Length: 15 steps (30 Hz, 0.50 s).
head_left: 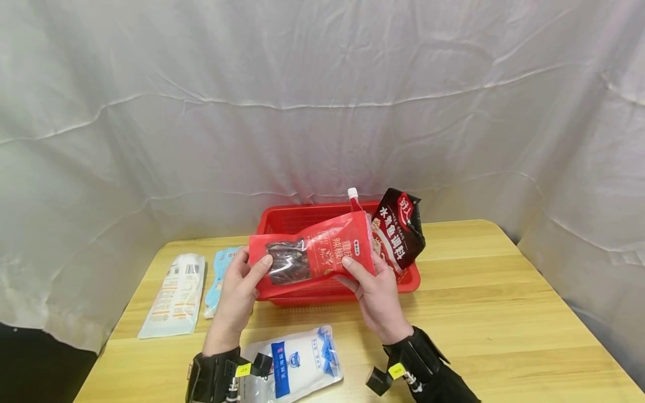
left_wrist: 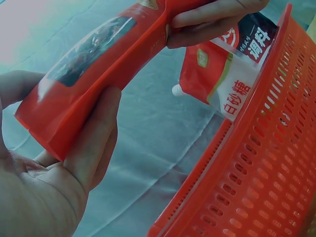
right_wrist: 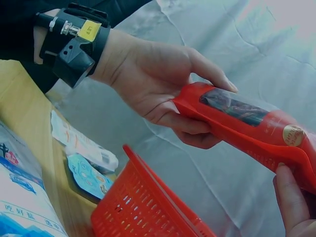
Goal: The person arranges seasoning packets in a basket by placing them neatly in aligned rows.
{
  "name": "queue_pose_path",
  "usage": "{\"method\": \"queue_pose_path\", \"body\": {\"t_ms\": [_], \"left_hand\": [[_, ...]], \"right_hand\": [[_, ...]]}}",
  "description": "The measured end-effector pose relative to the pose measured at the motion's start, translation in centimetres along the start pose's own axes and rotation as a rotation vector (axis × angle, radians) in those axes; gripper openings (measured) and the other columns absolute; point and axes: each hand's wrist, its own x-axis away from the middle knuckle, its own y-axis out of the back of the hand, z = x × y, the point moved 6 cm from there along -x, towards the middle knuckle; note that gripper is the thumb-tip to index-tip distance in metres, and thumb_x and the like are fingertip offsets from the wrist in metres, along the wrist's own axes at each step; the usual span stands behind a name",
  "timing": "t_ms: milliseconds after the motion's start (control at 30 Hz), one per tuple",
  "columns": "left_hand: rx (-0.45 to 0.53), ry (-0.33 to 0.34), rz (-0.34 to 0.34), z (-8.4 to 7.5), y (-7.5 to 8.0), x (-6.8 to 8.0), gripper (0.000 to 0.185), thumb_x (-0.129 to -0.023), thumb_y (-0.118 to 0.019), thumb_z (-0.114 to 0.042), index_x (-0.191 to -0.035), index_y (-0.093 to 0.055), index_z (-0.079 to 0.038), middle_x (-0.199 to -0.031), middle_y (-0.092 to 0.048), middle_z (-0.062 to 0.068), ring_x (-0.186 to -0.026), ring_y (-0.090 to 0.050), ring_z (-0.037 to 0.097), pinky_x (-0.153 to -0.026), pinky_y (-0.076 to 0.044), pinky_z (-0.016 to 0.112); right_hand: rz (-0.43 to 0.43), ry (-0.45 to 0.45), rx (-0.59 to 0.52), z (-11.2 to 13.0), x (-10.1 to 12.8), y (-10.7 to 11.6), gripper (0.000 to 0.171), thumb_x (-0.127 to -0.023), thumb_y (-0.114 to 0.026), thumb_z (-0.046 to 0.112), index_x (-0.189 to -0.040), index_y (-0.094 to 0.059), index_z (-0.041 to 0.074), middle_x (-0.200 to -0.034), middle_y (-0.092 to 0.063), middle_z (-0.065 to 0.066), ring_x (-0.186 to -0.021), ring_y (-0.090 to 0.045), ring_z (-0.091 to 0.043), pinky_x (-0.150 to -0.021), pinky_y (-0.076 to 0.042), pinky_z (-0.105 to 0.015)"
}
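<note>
Both hands hold a red bag of dried chilies (head_left: 322,246) lengthwise above a red plastic basket (head_left: 297,212). My left hand (head_left: 235,296) grips the end with the clear window, thumb on the front and fingers behind. At the other end my right hand (head_left: 375,291) pinches the bag the same way. In the basket's right part stand a black seasoning packet (head_left: 398,229) and a red-and-white sugar bag (left_wrist: 222,74). A white-capped red pouch (head_left: 354,198) pokes up beside them, its lower part hidden by the chili bag.
On the wooden table (head_left: 478,313), a white-and-blue salt bag (head_left: 302,364) lies in front of the basket. Left of the basket are a pale bag with orange print (head_left: 176,296) and a light blue packet (head_left: 221,268), partly behind the left hand. A grey curtain (head_left: 322,112) hangs behind.
</note>
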Motion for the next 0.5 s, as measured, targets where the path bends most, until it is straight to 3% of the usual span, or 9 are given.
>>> {"method": "queue_pose_path", "body": {"t_ms": [267, 500], "left_hand": [[-0.02, 0.025, 0.02, 0.05, -0.08, 0.03, 0.042, -0.101, -0.062, -0.014, -0.14, -0.049, -0.005, -0.123, -0.063, 0.01, -0.109, -0.066, 0.024, -0.085, -0.062, 0.034], [-0.074, 0.028, 0.021, -0.09, 0.5, 0.04, 0.042, -0.101, -0.061, -0.014, -0.141, -0.051, -0.004, -0.123, -0.063, 0.008, -0.108, -0.064, 0.024, -0.085, -0.062, 0.032]], "right_hand": [[-0.023, -0.015, -0.05, -0.09, -0.13, 0.21, 0.045, -0.101, -0.062, 0.001, -0.144, -0.05, 0.004, -0.127, -0.063, -0.007, -0.107, -0.071, -0.019, -0.09, -0.061, -0.035], [-0.015, 0.003, 0.009, 0.59, -0.2, 0.46, 0.045, -0.101, -0.064, 0.002, -0.143, -0.051, 0.004, -0.125, -0.065, -0.006, -0.104, -0.071, -0.018, -0.088, -0.062, -0.034]]}}
